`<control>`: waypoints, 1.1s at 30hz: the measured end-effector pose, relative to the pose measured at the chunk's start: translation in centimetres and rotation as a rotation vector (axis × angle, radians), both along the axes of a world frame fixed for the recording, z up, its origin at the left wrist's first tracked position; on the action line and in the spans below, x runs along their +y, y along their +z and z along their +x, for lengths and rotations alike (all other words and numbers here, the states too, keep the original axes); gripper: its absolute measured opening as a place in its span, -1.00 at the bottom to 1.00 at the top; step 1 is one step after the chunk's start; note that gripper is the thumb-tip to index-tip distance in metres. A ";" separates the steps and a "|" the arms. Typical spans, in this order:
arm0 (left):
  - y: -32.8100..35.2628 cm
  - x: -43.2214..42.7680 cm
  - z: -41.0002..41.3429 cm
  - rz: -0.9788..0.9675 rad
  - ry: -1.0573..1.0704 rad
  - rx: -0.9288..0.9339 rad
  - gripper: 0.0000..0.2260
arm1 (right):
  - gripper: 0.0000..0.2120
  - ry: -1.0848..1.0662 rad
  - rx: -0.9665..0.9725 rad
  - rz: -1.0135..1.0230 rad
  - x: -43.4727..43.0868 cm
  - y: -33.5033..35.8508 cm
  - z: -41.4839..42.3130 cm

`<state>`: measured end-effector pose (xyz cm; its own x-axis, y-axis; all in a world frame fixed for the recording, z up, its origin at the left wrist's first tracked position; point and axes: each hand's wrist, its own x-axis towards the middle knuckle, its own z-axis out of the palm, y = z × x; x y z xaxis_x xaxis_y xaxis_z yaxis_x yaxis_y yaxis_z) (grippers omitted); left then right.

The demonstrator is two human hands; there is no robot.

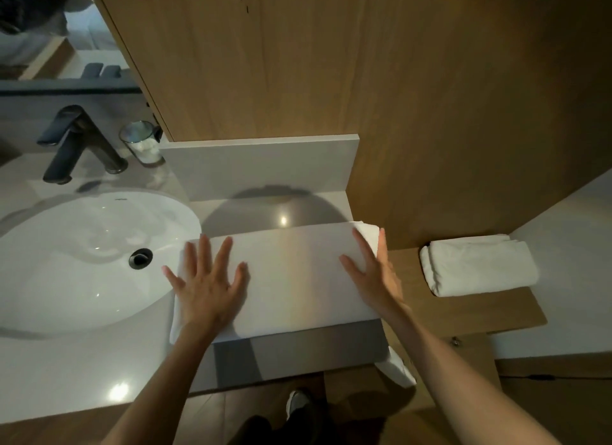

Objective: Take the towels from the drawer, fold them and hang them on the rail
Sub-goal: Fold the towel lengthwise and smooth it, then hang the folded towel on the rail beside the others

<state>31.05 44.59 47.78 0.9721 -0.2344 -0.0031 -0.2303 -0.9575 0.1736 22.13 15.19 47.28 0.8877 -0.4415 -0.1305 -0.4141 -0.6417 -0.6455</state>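
My forearms rise from the bottom edge of the frame. At their ends my left hand (207,279) and right hand (374,272) lie flat with fingers straight and spread, pressing on the white towel (291,275) at mid-frame; neither grips anything. The towel lies as a long band across the pale countertop (281,206), just right of the sink basin (82,262). Its left end overlaps the basin's rim and droops a little, and its right end shows a thick, rounded edge of layers at the counter's right side. Its top looks smooth, though glare washes out the weave. I judge this to be the folding step, with a fold being pressed flat. Next I would bring one end over the other with the edges kept square, then carry it to the rail, which I cannot see here. A second folded towel (478,267) rests on the wooden shelf (463,312) at the right of the frame, apart from mine. A scrap of white cloth (399,371) hangs below the counter front at lower right; I cannot tell what it belongs to.
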 end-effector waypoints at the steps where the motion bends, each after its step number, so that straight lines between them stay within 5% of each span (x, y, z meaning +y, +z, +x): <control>1: -0.1 0.1 0.0 -0.013 0.026 0.005 -0.44 | -0.32 -0.035 -0.024 0.071 0.1 0.2 0.0; 5: -0.4 0.0 0.1 -0.058 0.040 0.036 -0.42 | -0.26 -0.101 0.001 0.193 -0.2 0.3 0.0; 11: -0.4 0.2 0.4 -0.037 0.007 0.040 -0.41 | -0.22 -0.104 0.087 0.070 -0.4 2.5 -0.1; 19: 0.6 0.8 -0.8 -0.007 -0.086 0.214 -0.46 | -0.43 -0.067 -0.246 -0.057 2.1 9.6 -3.3; 24: 8.2 -1.3 -1.9 -0.517 -0.353 0.312 -0.29 | -0.55 0.065 -0.431 -0.246 4.8 17.0 -5.8; 29: 19.3 -5.3 -3.8 -0.755 -0.645 0.320 -0.23 | -0.59 0.184 -0.587 -0.399 6.8 24.0 -9.4; 33: 26.4 -7.1 -5.1 -0.881 -0.776 0.382 -0.53 | -0.61 0.275 -0.665 -0.585 7.8 30.3 -12.2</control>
